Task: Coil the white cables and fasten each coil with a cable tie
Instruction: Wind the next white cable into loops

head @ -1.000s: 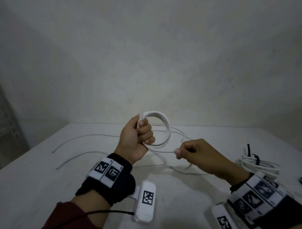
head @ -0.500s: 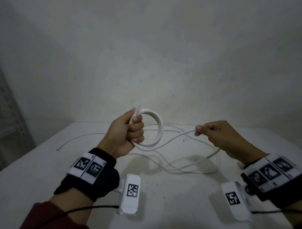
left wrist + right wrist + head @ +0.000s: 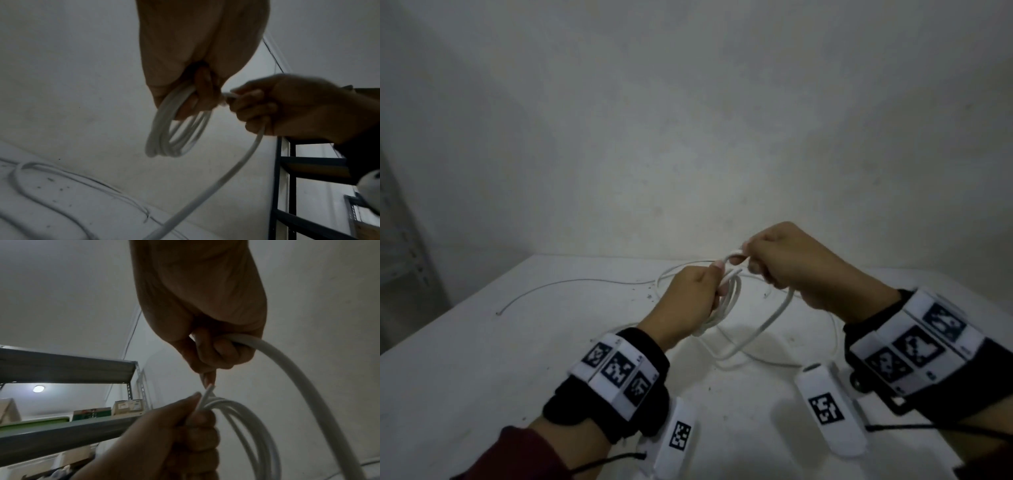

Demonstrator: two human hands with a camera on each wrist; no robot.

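Observation:
My left hand (image 3: 693,301) grips a small coil of white cable (image 3: 731,299) above the white table (image 3: 482,359), fingers curled round its several loops (image 3: 170,129) (image 3: 246,426). My right hand (image 3: 780,262) is right against it, pinching the free strand (image 3: 774,317) of the same cable at the top of the coil. The strand runs out of the right fist (image 3: 287,366) and hangs down to the table (image 3: 226,175). A cut cable end (image 3: 209,390) sticks up beside the left thumb. No cable tie is in view.
More loose white cable lies on the table behind and under the hands (image 3: 756,356). A thin cable (image 3: 558,286) curves across the far left. Metal shelving (image 3: 68,365) stands to the left, dark shelving (image 3: 304,162) to the right. A pale wall rises behind the table.
My right hand has swung in from the right, bringing the free strand up to the top of the coil. The left hand keeps its grip on the coil, now held lower and more edge-on.

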